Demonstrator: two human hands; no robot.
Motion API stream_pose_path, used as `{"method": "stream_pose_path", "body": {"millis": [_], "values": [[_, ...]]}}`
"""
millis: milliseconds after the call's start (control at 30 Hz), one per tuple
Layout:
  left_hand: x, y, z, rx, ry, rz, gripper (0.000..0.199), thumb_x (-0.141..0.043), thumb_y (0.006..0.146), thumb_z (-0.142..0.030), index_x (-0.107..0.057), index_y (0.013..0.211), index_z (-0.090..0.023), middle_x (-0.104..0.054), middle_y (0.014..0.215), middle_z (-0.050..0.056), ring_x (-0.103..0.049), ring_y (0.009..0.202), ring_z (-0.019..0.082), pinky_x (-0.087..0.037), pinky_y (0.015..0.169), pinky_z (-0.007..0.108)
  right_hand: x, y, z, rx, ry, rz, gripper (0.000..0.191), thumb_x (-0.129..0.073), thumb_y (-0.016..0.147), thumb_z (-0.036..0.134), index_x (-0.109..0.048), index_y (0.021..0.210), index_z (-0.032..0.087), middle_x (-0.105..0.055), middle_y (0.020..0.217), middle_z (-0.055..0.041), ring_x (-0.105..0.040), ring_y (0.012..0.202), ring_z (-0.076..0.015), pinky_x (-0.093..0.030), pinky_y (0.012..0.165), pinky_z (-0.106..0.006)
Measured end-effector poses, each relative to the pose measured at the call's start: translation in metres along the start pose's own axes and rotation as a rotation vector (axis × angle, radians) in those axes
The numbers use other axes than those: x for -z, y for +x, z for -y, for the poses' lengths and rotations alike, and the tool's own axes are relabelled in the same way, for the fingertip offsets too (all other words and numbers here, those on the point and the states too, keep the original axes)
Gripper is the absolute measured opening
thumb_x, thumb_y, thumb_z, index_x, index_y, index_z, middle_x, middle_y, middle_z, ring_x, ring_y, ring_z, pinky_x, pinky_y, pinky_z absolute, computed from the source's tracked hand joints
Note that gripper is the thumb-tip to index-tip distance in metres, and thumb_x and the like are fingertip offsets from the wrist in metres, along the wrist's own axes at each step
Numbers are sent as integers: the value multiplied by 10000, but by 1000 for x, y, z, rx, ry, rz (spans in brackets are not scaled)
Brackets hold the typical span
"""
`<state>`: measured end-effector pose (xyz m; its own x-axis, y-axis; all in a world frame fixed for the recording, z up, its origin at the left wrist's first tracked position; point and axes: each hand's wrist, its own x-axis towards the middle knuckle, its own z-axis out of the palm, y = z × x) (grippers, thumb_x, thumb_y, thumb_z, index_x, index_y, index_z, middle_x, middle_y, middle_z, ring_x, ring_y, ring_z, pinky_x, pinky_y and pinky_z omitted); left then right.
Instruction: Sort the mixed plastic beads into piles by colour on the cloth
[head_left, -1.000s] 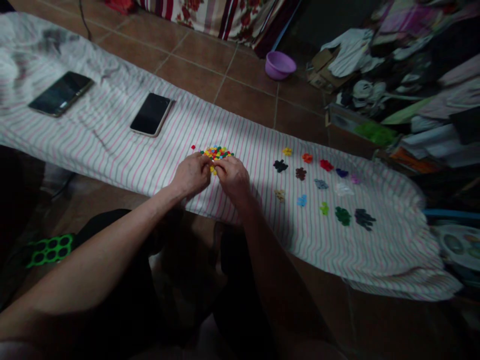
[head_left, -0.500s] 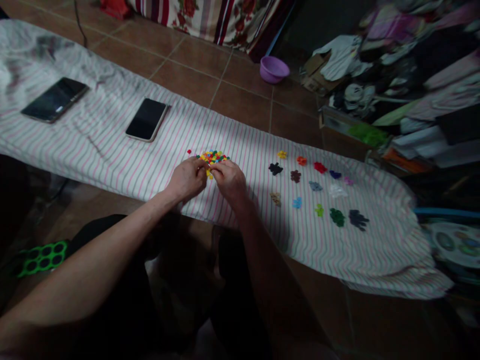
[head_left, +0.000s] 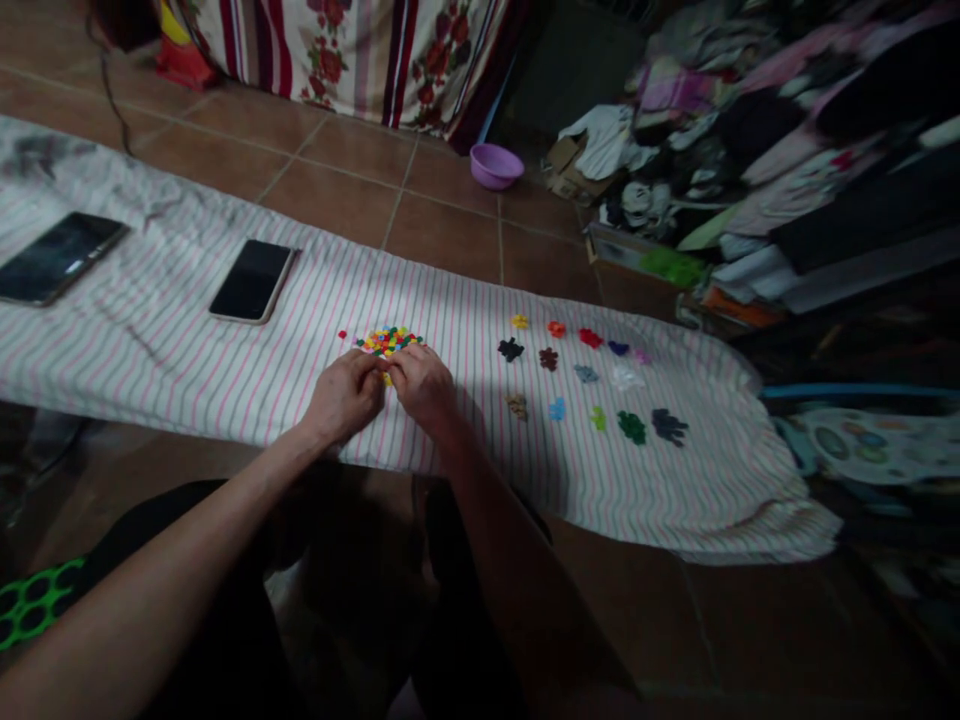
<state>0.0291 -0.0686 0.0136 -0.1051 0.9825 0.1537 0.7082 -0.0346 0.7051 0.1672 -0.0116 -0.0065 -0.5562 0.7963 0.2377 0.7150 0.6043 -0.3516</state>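
Free cloth (head_left: 474, 340) right of hands (head_left: 425, 386); piles (head_left: 631, 427) beyond.

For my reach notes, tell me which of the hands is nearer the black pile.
Right. The right hand sits to the left of the black pile; the left hand is farther left, beyond the right.

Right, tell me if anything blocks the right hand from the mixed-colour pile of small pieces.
Nothing visible does: the right hand is at the near edge of the mixed-colour pile. The left hand is close beside it, fingertips near the right's, but leaves that side unblocked.
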Motion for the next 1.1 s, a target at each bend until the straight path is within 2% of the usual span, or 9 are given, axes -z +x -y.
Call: {"method": "stream_pose_path", "body": {"millis": [300, 467, 667, 900, 1100], "values": [[-2, 0, 0, 2, -12, -34, 297, -401, 823, -248, -674, 923, -189, -681, 946, 76, -648, 906, 202, -536, 885, 375, 4, 1, -3, 6, 52, 10, 191, -496, 964, 222, -684, 961, 190, -639, 961, -78, -554, 969, -208, -431, 889, -325], [1, 2, 3, -3, -38, -114, 279, -398, 810, -200, -664, 893, -196, -661, 948, 63, -637, 895, 183, -534, 887, 366, 7, 0, -6, 22, 99, 36, 143, -547, 933, 206, -689, 921, 200, -624, 937, -60, -562, 956, -198, -437, 896, -321], [1, -2, 11, 2, -36, -235, 275, -412, 789, -154, -675, 855, -206, -637, 1052, 68, -605, 1065, 199, -498, 991, 379, 7, -3, -4, -7, 107, 34, 165, -596, 881, 161, -710, 984, 222, -617, 1017, -60, -550, 1012, -205, -440, 930, -336], [3, -6, 20, 75, -23, -263, 255, -441, 787, -153, -684, 842, -203, -620, 1134, 75, -596, 1118, 206, -488, 1022, 403, -1, 1, 1, -89, 70, -12, 153, -578, 893, 199, -713, 945, 249, -616, 980, -64, -549, 988, -226, -453, 887, -357], [3, -5, 21, 83, -13, -268, 263, -431, 795, -144, -684, 854, -188, -605, 1147, 88, -591, 1126, 203, -489, 1017, 381, -2, 5, 1, -65, 116, -38, 151, -545, 901, 219, -689, 944, 211, -651, 974, -70, -591, 963, -217, -463, 880, -338]]}}
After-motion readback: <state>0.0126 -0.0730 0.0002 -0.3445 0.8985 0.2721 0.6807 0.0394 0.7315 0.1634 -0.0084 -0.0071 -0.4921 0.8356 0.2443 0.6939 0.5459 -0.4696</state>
